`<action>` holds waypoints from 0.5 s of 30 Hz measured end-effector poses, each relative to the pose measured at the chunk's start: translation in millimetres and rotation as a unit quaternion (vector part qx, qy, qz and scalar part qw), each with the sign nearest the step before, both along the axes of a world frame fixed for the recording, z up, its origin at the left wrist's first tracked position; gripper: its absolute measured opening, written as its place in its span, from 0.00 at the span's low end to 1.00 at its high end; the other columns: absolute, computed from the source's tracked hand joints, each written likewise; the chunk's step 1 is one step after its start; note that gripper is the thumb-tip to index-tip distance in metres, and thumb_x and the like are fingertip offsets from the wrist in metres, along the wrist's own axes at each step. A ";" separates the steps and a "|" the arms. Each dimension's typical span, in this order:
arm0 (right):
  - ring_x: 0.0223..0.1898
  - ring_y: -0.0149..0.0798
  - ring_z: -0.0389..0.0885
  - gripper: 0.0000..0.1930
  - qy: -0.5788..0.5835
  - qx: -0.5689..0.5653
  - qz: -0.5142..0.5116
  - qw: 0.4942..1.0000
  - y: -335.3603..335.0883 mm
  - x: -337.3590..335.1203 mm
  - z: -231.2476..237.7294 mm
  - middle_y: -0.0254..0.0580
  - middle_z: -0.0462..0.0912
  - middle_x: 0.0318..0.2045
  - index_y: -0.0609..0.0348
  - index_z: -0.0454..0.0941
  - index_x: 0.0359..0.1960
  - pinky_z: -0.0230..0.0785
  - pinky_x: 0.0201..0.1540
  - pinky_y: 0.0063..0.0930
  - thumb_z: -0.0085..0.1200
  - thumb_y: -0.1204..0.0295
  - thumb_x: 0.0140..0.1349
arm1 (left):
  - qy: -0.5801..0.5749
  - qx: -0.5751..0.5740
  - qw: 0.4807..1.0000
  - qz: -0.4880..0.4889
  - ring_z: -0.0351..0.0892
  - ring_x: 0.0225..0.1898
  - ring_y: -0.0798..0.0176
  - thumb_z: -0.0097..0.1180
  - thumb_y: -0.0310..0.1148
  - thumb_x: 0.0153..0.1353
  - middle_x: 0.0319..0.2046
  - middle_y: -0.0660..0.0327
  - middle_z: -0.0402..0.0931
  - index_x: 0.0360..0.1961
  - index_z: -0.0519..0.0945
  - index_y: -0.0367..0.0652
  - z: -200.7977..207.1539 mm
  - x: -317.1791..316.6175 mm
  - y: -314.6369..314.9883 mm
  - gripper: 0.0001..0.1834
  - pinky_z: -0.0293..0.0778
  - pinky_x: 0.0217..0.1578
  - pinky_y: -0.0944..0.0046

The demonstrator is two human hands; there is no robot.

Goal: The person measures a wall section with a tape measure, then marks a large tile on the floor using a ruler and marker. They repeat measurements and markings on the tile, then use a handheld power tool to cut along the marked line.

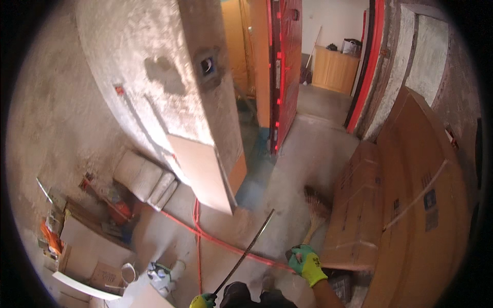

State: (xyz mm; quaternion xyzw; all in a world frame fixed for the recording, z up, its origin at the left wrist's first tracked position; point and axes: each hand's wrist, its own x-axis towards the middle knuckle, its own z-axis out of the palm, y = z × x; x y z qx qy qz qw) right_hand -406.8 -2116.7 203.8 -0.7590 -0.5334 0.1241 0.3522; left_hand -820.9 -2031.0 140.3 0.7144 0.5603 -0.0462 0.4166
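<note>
Head view: my right hand (306, 263) grips the broom (314, 215), my left hand (202, 301) the rod (245, 251); I'd sweep low, clear of the boxes (405, 205).

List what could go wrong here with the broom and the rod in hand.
The red cable runs loose across the floor just ahead of the feet, so the broom in the right hand could snag it, or it could trip the person. The long dark rod in the left hand points forward and might strike the leaning board.
</note>
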 end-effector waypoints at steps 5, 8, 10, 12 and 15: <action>0.39 0.57 0.81 0.14 0.141 -0.055 -0.052 0.987 45.8 89.6 -24.4 0.58 0.82 0.38 0.62 0.82 0.43 0.74 0.43 0.43 0.52 0.72 0.57 | 0.074 0.192 0.963 -0.172 0.84 0.30 0.43 0.48 0.40 0.66 0.28 0.48 0.83 0.38 0.85 0.49 23.6 151.3 89.7 0.14 0.78 0.32 0.44; 0.48 0.60 0.79 0.18 0.048 0.019 0.028 0.998 112.2 129.2 -46.6 0.57 0.81 0.48 0.60 0.79 0.51 0.73 0.52 0.46 0.50 0.71 0.60 | 0.042 0.259 0.941 -0.212 0.84 0.28 0.43 0.49 0.36 0.64 0.25 0.51 0.82 0.33 0.84 0.47 12.0 233.7 144.6 0.12 0.79 0.30 0.45; 0.50 0.60 0.78 0.20 -0.007 0.019 0.099 0.995 164.0 151.4 -57.7 0.55 0.81 0.51 0.59 0.78 0.54 0.72 0.53 0.47 0.49 0.71 0.60 | -0.009 0.288 0.939 -0.189 0.84 0.28 0.44 0.49 0.35 0.62 0.26 0.51 0.83 0.32 0.83 0.46 3.9 284.5 180.9 0.11 0.79 0.30 0.46; 0.54 0.59 0.77 0.23 0.022 -0.075 0.120 0.990 226.6 177.7 -63.1 0.55 0.78 0.56 0.56 0.76 0.57 0.71 0.55 0.48 0.51 0.69 0.58 | 0.039 0.289 0.940 -0.177 0.84 0.29 0.45 0.49 0.35 0.62 0.26 0.51 0.82 0.31 0.83 0.46 9.0 326.9 228.7 0.10 0.78 0.31 0.47; 0.52 0.58 0.79 0.24 -0.005 -0.121 0.172 0.978 298.0 222.4 -69.5 0.53 0.76 0.59 0.54 0.75 0.59 0.73 0.52 0.49 0.50 0.69 0.60 | 0.083 0.283 0.937 -0.190 0.82 0.29 0.46 0.50 0.35 0.62 0.24 0.50 0.81 0.31 0.82 0.45 31.0 371.8 265.4 0.10 0.77 0.30 0.47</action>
